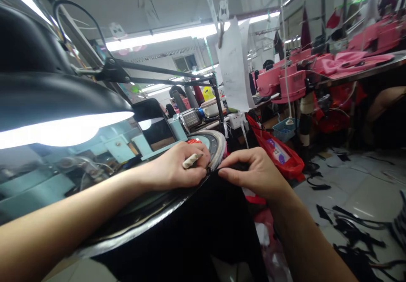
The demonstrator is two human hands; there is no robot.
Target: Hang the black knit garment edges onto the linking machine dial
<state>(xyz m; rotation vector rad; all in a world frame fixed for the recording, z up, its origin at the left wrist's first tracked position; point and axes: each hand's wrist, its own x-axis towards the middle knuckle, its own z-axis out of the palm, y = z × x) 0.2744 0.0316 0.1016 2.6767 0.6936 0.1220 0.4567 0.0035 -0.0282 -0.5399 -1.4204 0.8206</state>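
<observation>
At the far rim of a round machine dial (pixel 177 203), my left hand (pixel 177 163) is closed around a short tool with an off-white, twisted-looking handle (pixel 191 160). Its dark tip points to the right. Black knit fabric (pixel 203 231) hangs down from the dial's toothed edge. Just to the right of the rim, my right hand (pixel 253 172) pinches the upper edge of that fabric between thumb and forefinger. My two hands are a small gap apart. The fingertips of the left hand hide part of the rim.
A lit black lamp (pixel 63 104) hangs low on the left over pale blue machine parts (pixel 34 184). Paper sheets (pixel 234 66) dangle ahead. A red bag (pixel 279 155) and black scraps (pixel 352 231) are at the right, with pink machines (pixel 285 79) and part of another person beyond.
</observation>
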